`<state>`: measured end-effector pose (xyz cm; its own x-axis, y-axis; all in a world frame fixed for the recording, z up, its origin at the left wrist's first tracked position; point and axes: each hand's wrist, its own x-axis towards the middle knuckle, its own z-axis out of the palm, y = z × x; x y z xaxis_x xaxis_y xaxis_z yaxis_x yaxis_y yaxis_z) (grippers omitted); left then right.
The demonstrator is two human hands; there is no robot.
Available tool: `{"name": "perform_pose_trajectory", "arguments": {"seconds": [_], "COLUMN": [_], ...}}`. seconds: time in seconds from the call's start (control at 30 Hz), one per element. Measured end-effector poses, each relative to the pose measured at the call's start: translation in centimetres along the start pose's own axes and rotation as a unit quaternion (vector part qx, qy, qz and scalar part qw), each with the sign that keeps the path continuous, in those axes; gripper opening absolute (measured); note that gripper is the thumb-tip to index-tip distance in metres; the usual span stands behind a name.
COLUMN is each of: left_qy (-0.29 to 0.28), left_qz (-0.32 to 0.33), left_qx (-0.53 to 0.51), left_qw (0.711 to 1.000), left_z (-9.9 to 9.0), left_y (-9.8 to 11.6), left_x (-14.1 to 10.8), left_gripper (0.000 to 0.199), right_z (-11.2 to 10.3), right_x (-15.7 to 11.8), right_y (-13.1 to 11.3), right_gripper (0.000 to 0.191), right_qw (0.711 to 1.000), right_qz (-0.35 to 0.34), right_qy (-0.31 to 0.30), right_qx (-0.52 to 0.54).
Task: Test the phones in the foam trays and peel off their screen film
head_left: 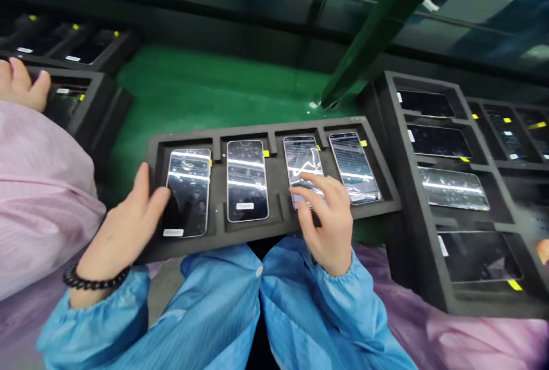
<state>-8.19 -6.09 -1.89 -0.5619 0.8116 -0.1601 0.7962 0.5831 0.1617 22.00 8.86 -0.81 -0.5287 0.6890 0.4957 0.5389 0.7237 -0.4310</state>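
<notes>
A black foam tray lies before me, holding several phone screens in separate slots. My left hand grips its left end, thumb over the rim beside the first phone screen. The second screen carries a white label and a yellow tab. Over the lower part of the third screen is my right hand, fingers bent and apart, fingertips at its wrinkled, shiny film. To its right, the fourth screen shows a striped reflection and a yellow tab.
At right, a stacked foam tray with several screens rises beside mine. More trays stand at left, where another person's hand rests. A green post slants up from the green bench. Pink sleeves flank me.
</notes>
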Motion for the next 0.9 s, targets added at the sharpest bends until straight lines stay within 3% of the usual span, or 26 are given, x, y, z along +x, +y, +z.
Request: {"name": "perform_pose_trajectory", "arguments": {"seconds": [0.07,0.13,0.23,0.37,0.6,0.77,0.9], "left_qy": [-0.041,-0.021,0.026,0.026,0.036,0.041,0.086], "left_qz": [-0.029,-0.013,0.052,0.074,0.021,0.019,0.042], "left_qx": [-0.033,-0.045,-0.005,0.044,0.01,0.009,0.004], "left_qw": [0.998,0.999,0.998,0.996,0.999,0.999,0.995], "left_z": [-0.2,-0.5,-0.4,0.2,-0.2,-0.1,0.5], "left_y": [1.2,2.6,4.8,6.6,6.7,6.6,6.7], "left_x": [-1.2,-1.3,0.3,2.2,2.9,3.3,3.3], "left_gripper": [0.092,0.1,0.102,0.091,0.089,0.082,0.075], "right_z": [1.1,2.3,3.7,4.7,4.6,4.3,4.4], "right_x": [0.8,1.8,2.9,3.4,3.0,3.3,3.6], "right_y": [-0.8,-1.1,-1.0,-1.0,-0.9,-0.3,0.0], "right_gripper": [0.022,0.022,0.023,0.025,0.028,0.05,0.06], "right_qw": [0.999,0.997,0.989,0.981,0.985,0.976,0.967], "right_qz": [-0.016,-0.022,-0.02,-0.012,-0.029,-0.053,-0.079], "right_qy": [-0.026,-0.049,-0.107,-0.154,-0.145,-0.211,-0.242], "right_qx": [-0.02,-0.05,-0.098,-0.121,-0.088,-0.016,0.018]}}
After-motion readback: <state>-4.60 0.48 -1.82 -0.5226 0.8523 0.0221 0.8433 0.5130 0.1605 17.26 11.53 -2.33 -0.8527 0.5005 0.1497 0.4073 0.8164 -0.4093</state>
